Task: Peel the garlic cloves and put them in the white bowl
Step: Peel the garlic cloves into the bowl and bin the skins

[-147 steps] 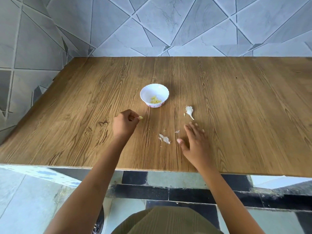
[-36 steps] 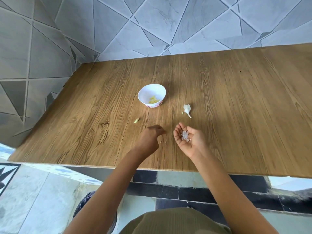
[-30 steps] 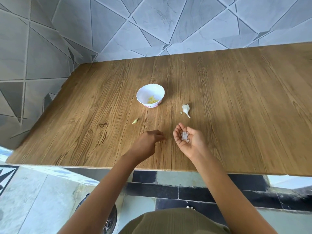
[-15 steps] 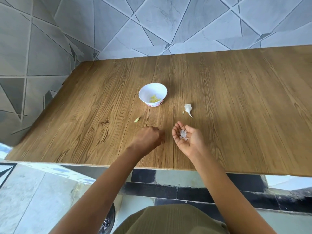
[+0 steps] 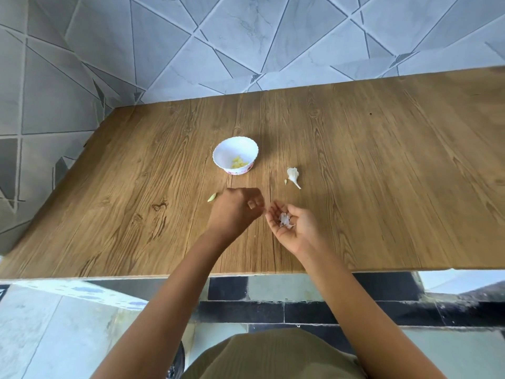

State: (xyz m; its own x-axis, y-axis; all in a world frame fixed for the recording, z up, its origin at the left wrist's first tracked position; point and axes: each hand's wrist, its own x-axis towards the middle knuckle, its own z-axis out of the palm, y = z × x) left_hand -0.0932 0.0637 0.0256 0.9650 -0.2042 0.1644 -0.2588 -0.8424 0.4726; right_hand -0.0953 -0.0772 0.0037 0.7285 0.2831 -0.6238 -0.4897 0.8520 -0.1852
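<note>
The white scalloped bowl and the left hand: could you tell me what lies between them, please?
In the head view, only bare wood-grain table separates the white scalloped bowl from the left hand.

Wooden table [image 5: 382,187]; white bowl [image 5: 224,157]; clove [image 5: 212,197]; garlic stem [image 5: 293,175]

I get bright, even daylight. The bowl [image 5: 247,149] beyond the fingers [image 5: 276,209] throws a soft shadow rightward. The left hand [image 5: 235,212] looks slightly smeared. The table [image 5: 382,173] edges bow, and a white patch [image 5: 459,280] below-right of the fingers is blown out.
</note>
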